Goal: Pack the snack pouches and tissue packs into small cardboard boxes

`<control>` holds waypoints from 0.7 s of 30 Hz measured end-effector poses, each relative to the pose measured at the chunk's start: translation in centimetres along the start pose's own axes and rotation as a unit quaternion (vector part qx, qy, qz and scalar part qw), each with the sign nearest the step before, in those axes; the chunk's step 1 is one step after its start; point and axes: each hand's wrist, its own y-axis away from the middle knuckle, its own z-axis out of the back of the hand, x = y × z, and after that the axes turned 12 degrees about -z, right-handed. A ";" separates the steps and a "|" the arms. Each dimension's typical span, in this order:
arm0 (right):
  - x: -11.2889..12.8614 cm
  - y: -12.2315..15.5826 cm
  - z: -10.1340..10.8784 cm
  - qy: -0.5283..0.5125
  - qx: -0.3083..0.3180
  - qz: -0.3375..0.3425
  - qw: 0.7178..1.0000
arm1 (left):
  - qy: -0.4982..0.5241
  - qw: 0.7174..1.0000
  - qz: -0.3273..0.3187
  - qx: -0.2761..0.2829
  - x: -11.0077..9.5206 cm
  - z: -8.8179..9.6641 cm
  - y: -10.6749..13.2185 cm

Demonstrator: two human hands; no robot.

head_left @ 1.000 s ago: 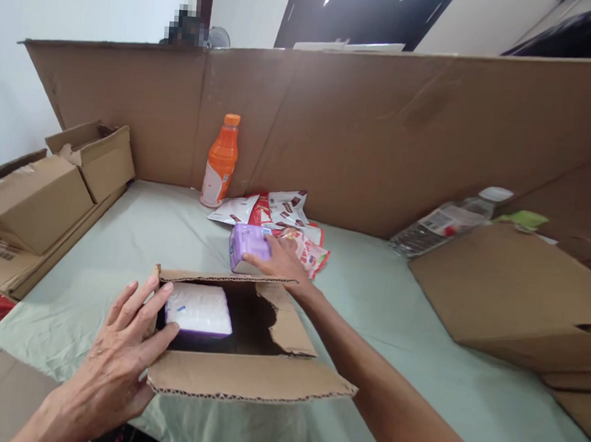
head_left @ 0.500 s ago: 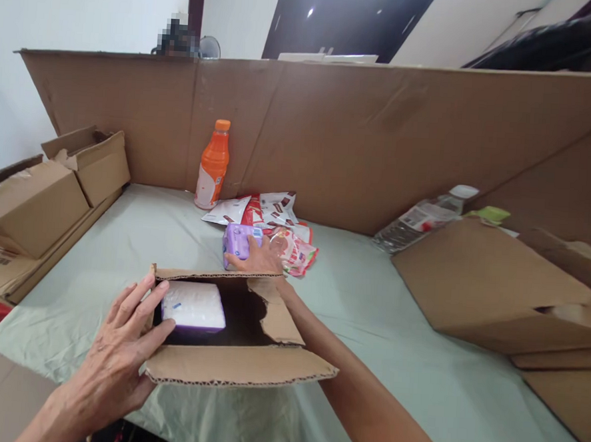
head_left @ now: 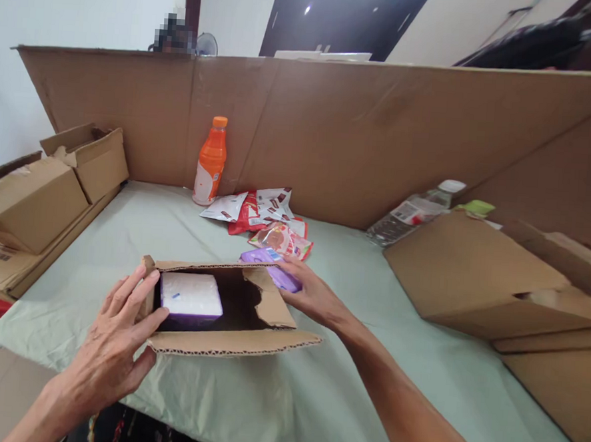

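We identify the purple tissue pack (head_left: 261,254) as a soft block in glossy purple wrap with a pale blue patch on its upper face. It is tilted at the far right corner of the open box (head_left: 235,343), partly hidden by the far flap. The right hand (head_left: 316,292) holds its right end, fingers closed on the wrap. The left hand (head_left: 115,337) holds the left end of the open box, fingers spread along it.

We count two tissue packs in all: the second pack (head_left: 191,294), white-topped with purple edges, lies inside the box at the left. On the cloth-covered bench (head_left: 342,270) we count one orange bottle (head_left: 211,166), upright, and one clear bottle (head_left: 410,218), tilted. The snack bags (head_left: 271,206) number at least two; they overlap, so we cannot tell the total.
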 end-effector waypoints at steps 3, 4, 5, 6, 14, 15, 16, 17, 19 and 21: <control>-1.0 2.0 0.0 0.014 -0.003 -0.013 1.000 | 0.002 1.000 0.001 -0.002 0.2 -0.1 -0.2; -1.0 2.4 -0.4 0.029 -0.013 -0.019 0.999 | 0.001 1.000 0.000 0.003 0.2 -0.1 -0.3; -0.7 2.6 -0.8 0.048 -0.025 -0.023 0.998 | -0.001 1.000 -0.002 0.005 0.2 -0.1 -0.4; -0.3 2.7 -1.4 0.068 -0.038 -0.027 0.997 | -0.003 1.000 -0.003 0.007 0.1 0.0 -0.5; 0.9 2.0 -1.5 -0.109 -0.047 -0.076 0.990 | -0.021 1.000 0.005 0.017 -1.0 0.6 -0.7; 0.4 2.1 -0.9 -0.173 -0.033 -0.090 0.980 | -0.021 1.000 0.007 0.015 -1.1 0.7 -0.7; -0.1 2.3 -0.3 -0.234 -0.018 -0.103 0.967 | -0.021 1.000 0.008 0.011 -1.2 0.7 -0.6; -0.6 2.6 0.4 -0.287 -0.005 -0.112 0.951 | -0.021 1.000 0.008 0.006 -1.2 0.7 -0.6; -1.3 3.7 2.1 -0.359 -0.008 -0.108 0.927 | -0.017 1.000 0.004 -0.004 -1.1 0.6 -0.6; -1.3 5.3 4.1 -0.355 -0.051 -0.065 0.931 | -0.011 1.000 -0.002 -0.010 -0.9 0.4 -0.7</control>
